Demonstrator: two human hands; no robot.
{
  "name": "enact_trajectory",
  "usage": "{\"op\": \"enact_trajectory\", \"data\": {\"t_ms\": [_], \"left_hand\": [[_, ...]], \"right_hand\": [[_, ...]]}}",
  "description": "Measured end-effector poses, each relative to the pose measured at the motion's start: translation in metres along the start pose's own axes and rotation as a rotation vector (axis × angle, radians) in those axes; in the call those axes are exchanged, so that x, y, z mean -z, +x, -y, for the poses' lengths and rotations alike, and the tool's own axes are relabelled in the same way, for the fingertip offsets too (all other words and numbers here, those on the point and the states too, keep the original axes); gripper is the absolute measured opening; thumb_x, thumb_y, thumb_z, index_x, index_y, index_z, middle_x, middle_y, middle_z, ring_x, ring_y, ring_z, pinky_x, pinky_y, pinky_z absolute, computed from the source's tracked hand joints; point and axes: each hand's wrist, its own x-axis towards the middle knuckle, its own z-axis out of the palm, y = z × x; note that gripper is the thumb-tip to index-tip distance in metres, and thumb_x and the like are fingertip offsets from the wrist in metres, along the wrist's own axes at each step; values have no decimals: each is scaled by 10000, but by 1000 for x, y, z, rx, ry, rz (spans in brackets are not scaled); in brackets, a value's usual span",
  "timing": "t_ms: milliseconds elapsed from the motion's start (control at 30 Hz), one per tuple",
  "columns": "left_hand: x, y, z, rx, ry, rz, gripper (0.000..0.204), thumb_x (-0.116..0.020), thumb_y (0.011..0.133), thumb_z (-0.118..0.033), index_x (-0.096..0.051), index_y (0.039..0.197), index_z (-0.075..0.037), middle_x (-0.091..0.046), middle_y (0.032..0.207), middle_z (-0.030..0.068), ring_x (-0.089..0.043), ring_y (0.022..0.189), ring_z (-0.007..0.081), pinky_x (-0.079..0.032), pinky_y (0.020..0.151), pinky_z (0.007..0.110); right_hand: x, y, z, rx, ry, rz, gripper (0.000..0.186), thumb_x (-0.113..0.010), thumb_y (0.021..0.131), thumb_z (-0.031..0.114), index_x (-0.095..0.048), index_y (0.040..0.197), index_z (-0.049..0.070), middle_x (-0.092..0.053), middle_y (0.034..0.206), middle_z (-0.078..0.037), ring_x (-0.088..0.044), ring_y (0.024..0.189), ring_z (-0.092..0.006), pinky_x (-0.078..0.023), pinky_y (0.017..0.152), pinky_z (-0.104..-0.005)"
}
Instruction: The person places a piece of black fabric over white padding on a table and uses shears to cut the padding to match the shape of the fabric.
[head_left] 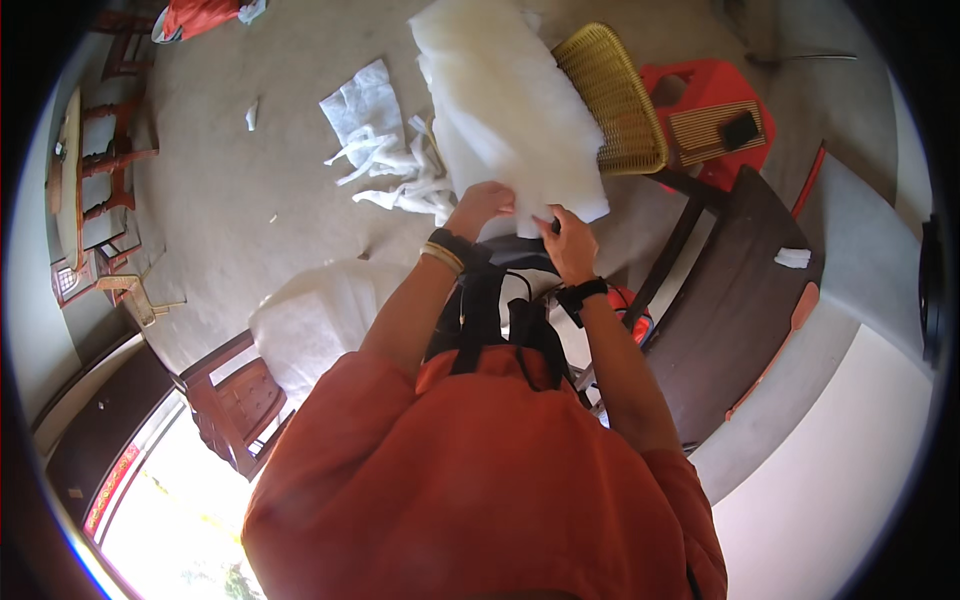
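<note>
A thick, fluffy white sheet of batting (510,100) stretches away from me, its near edge at my hands. My left hand (485,205) is closed at that near edge, fingers pinching the batting. To its right, my right hand (572,245) is closed around a small black thing (556,227), mostly hidden by the fingers, against the same edge. A narrow bit of batting shows between the two hands. On the floor left of the sheet lie torn white strips (400,175) and a flat white piece (365,105).
Right of the batting sits a yellow woven basket (615,100). Beyond it a red plastic stool (740,160) carries a slatted board (705,130) with a black block. A dark wooden table (730,290) stands at right. Wooden chairs (245,400) and a white-covered bundle (325,315) are at left.
</note>
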Motion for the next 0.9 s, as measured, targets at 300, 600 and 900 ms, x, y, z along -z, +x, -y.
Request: {"op": "enact_trajectory", "data": {"t_ms": [300, 600, 900], "left_hand": [[76, 26, 61, 95, 693, -572, 330, -643, 695, -187, -579, 899, 64, -619, 742, 118, -614, 606, 183, -516, 504, 279], [81, 31, 53, 139, 1196, -752, 461, -596, 686, -173, -498, 1104, -5, -568, 1005, 229, -571, 944, 345, -472, 787, 420], [-107, 23, -78, 77, -435, 300, 490, -579, 862, -318, -420, 1232, -38, -541, 1147, 134, -540, 1040, 247, -456, 851, 399]], "right_hand": [[42, 31, -27, -290, 278, -415, 343, -646, 776, 309, -611, 958, 21, -577, 649, -128, -539, 575, -237, -430, 571, -336], [170, -1, 26, 30, 461, -762, 211, -540, 829, -28, -593, 1032, -9, -610, 900, -31, -513, 861, -91, -409, 792, -227], [248, -139, 0, -120, 144, -1162, 375, -403, 744, -105, -624, 1021, 17, -634, 971, -72, -563, 911, -137, -412, 822, -244]]}}
